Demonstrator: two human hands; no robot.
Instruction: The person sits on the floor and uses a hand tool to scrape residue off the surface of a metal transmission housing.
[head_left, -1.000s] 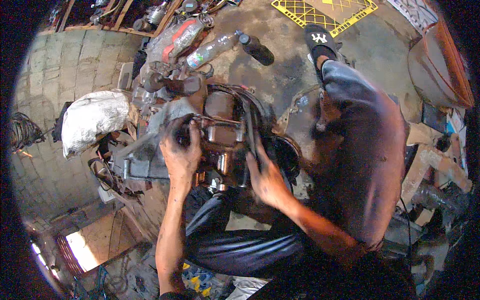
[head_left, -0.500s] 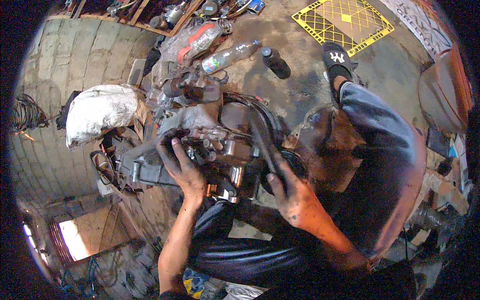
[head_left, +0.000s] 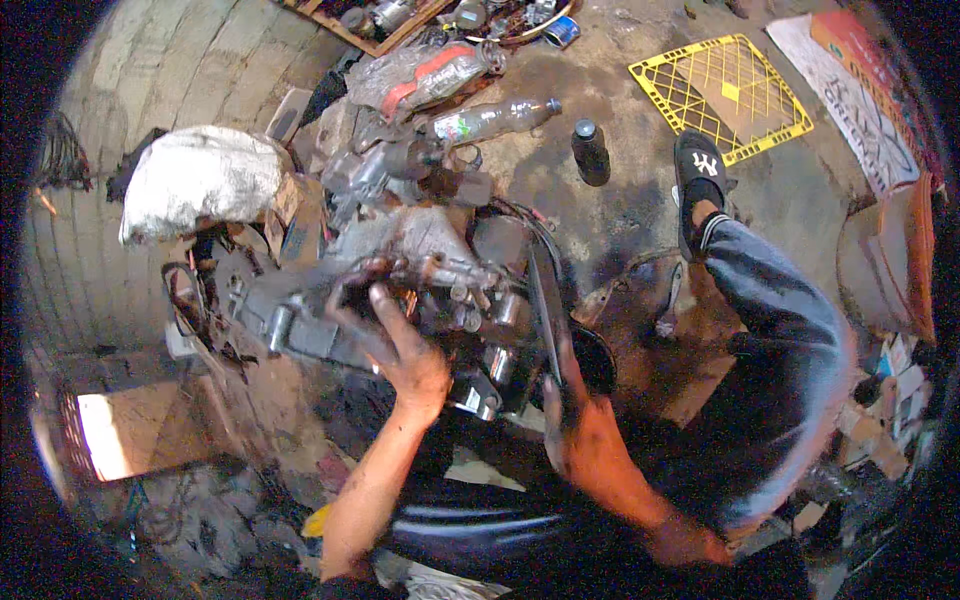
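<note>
Two bottles [head_left: 492,120] lie beyond the engine [head_left: 440,300].

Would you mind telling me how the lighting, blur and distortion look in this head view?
Head view: strong fisheye bending, black corners; the brick wall curves toward the rim. Light is dim and reddish, the hands glowing orange. A bright patch at lower left is washed out. The left hand and right hand on the engine are slightly soft.

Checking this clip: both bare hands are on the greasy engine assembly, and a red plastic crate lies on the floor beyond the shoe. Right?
Not quite: the head view shows the plastic crate is yellow. The left hand and right hand are on the engine assembly.
</note>
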